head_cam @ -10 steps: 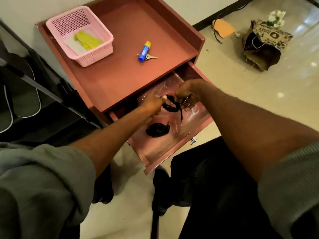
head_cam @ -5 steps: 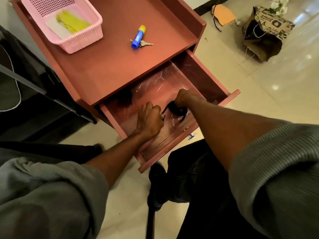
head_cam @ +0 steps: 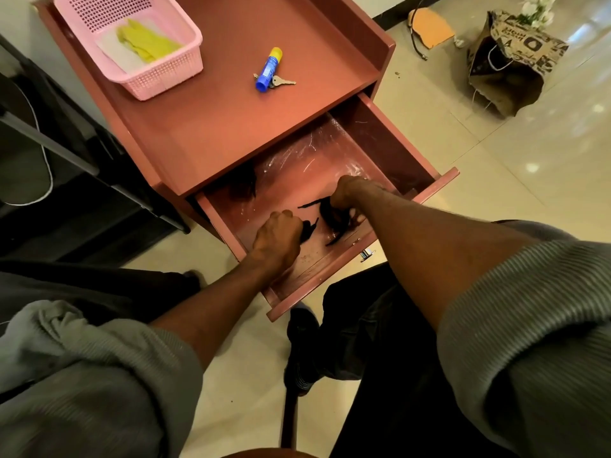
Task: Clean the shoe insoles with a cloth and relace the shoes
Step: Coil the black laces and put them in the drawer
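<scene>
Two bundles of black shoelace are being handled in the open drawer point(head_cam: 390, 140) at mid-frame — so the relacing part looks barely begun, if at all. No shoe and no insole can be clearly made out, so the cleaning can't be judged as done. A yellow cloth point(head_cam: 147, 44) is seen lying in the pink basket point(head_cam: 158, 82) at the upper left, untouched.

The left hand point(head_cam: 276, 241) is curled tight into a fist over one lace bundle point(head_cam: 309, 228), of which only a bit is seen past the knuckles. The right hand point(head_cam: 348, 196) is closed down on the second lace bundle point(head_cam: 330, 216), fingers wrapped round it, loose ends poking out. Both bundles are kept low, near the drawer's front — whether they're lifted off the bottom can't be told.
</scene>
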`<state>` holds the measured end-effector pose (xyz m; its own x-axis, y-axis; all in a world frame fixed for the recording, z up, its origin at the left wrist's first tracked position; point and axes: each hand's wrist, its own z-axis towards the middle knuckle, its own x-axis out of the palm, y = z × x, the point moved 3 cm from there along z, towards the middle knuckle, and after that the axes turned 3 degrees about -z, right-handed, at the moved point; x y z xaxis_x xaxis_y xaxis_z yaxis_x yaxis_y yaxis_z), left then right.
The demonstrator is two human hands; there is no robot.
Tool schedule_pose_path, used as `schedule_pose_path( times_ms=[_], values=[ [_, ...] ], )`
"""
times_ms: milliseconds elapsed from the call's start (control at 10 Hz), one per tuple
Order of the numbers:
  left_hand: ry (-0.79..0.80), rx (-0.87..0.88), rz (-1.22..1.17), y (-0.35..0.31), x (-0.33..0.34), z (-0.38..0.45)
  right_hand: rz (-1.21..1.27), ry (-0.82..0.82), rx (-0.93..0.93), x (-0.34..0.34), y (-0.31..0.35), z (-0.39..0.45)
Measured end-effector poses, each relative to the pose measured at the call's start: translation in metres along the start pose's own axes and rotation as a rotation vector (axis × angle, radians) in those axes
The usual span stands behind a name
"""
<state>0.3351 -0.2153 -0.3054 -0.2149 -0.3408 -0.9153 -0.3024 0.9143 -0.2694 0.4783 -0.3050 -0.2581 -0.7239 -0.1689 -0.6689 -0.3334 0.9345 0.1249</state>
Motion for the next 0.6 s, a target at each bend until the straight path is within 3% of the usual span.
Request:
schedule_pose_path(
  times_ms=[200,500,600],
  values=[
    [0.075,0.035,0.088,-0.007,-0.007,-0.006,0.009,0.004,0.031,0.010,-0.007,0.014],
    [0.275,0.043,0.295,-0.008,-0.016,-0.021,-0.174,0.040,0.006,0.018,0.010,0.001],
    [0.225,0.080,0.274,-0.011,-0.027,-0.019,-0.247,0.052,-0.012,0.002,0.016,-0.007]
  ],
)
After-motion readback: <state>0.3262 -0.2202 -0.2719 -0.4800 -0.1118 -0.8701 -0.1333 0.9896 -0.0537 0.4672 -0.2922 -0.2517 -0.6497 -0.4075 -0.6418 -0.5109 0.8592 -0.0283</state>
